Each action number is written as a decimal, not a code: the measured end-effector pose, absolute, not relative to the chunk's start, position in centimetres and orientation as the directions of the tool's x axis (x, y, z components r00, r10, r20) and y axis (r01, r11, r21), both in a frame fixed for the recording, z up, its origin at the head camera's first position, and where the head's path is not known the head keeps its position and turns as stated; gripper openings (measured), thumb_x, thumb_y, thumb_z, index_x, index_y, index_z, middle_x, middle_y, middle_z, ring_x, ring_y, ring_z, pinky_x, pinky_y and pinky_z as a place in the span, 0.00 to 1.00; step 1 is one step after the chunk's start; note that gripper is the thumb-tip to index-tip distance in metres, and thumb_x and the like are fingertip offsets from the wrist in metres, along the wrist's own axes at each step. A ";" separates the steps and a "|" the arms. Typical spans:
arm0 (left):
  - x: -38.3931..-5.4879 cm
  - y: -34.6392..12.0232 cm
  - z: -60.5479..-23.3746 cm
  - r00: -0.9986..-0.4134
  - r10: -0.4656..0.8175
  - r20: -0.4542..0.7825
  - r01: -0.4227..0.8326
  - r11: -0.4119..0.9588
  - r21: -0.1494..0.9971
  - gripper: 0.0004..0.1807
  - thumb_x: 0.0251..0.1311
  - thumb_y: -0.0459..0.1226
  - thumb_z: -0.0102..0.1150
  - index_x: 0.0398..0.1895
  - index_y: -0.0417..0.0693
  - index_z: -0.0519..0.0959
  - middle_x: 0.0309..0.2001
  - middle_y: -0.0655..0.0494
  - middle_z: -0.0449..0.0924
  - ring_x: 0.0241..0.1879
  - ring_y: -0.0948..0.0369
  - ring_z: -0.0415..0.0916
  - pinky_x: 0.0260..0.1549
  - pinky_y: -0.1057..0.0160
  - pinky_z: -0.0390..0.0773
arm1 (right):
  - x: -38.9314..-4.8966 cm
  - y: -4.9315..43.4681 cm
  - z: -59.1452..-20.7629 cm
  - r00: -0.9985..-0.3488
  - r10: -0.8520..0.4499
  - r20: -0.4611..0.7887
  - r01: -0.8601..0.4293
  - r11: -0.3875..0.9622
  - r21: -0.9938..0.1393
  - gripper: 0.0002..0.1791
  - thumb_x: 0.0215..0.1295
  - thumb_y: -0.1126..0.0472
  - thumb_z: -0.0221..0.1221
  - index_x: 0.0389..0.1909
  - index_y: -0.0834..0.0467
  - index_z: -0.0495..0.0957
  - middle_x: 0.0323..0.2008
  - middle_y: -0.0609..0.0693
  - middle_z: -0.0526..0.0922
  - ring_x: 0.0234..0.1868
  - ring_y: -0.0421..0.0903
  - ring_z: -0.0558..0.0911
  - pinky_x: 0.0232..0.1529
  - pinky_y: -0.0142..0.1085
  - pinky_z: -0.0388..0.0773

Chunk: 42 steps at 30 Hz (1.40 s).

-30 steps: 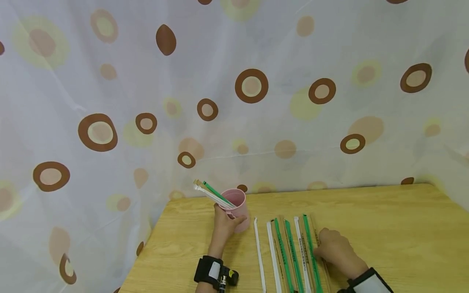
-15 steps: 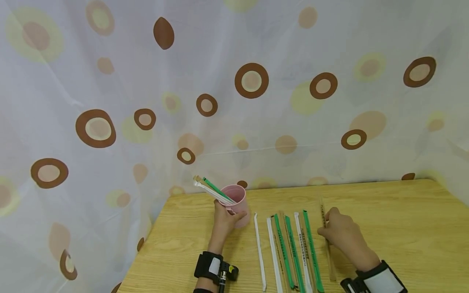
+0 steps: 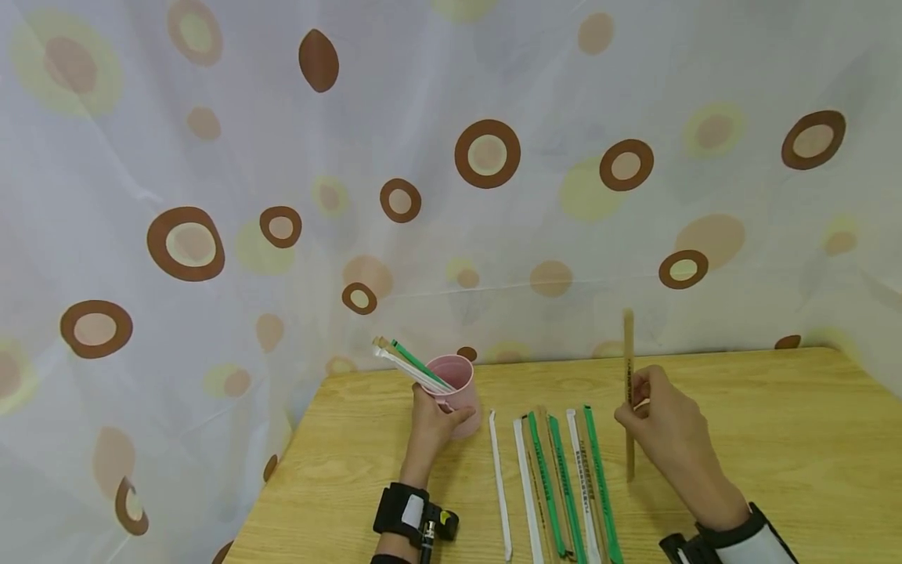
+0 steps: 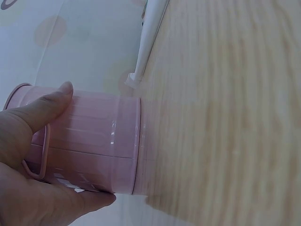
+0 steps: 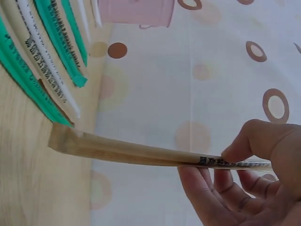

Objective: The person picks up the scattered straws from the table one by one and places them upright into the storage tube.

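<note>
My left hand grips a pink cup, thumb on one side and fingers on the other, by its small side handle. In the left wrist view the cup stands on the table. White, brown and green wrapped straws lean out over its left rim. Between thumb and fingertips, my right hand pinches a brown paper-wrapped straw, held upright above the table. Printed dark lettering shows on that straw in the right wrist view. Left of this hand lies a row of wrapped straws.
The wooden table runs back to a pale curtain with brown and yellow spots. One white wrapped straw lies a little apart, between the cup and the row. The row's near ends reach the bottom of the head view.
My right hand has taken the brown straw from the row's right end, moved it right, and raised it upright off the table. The left hand still holds the cup in place.
</note>
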<state>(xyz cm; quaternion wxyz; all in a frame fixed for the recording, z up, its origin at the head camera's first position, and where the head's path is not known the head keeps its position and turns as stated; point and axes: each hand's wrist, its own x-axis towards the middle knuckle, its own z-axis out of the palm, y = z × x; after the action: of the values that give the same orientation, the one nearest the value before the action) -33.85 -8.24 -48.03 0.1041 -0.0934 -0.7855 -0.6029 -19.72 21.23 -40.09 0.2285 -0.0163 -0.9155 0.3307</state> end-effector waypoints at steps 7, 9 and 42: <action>-33.9 -8.2 -47.7 -0.960 0.025 0.277 0.274 0.259 0.926 0.53 0.34 0.29 0.74 0.64 0.37 0.50 0.59 0.38 0.61 0.59 0.48 0.63 0.57 0.54 0.66 | -19.4 20.8 -39.2 -0.794 0.209 0.570 -0.211 0.786 -0.581 0.13 0.56 0.64 0.56 0.42 0.57 0.67 0.32 0.52 0.77 0.32 0.48 0.79 0.23 0.39 0.74; -33.8 -8.2 -47.7 -0.960 0.025 0.279 0.276 0.260 0.926 0.53 0.34 0.29 0.74 0.64 0.37 0.50 0.59 0.38 0.61 0.60 0.48 0.62 0.58 0.54 0.65 | -19.3 20.6 -39.0 -0.779 0.214 0.590 -0.221 0.786 -0.577 0.13 0.56 0.64 0.56 0.42 0.57 0.67 0.31 0.51 0.78 0.32 0.48 0.80 0.25 0.39 0.76; -33.7 -8.2 -47.9 -0.968 0.016 0.250 0.244 0.274 0.930 0.53 0.35 0.29 0.73 0.65 0.39 0.50 0.60 0.40 0.61 0.61 0.49 0.62 0.57 0.54 0.66 | -19.0 19.6 -38.4 -0.751 0.224 0.621 -0.263 0.761 -0.593 0.14 0.56 0.65 0.56 0.43 0.59 0.67 0.33 0.52 0.76 0.35 0.49 0.79 0.28 0.33 0.78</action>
<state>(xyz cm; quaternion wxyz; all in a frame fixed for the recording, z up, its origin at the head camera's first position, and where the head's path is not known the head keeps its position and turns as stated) -33.73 -8.20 -47.86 0.0957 -0.0821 -0.7925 -0.5967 -18.97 19.59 -38.42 0.3528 0.0110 -0.8696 0.3452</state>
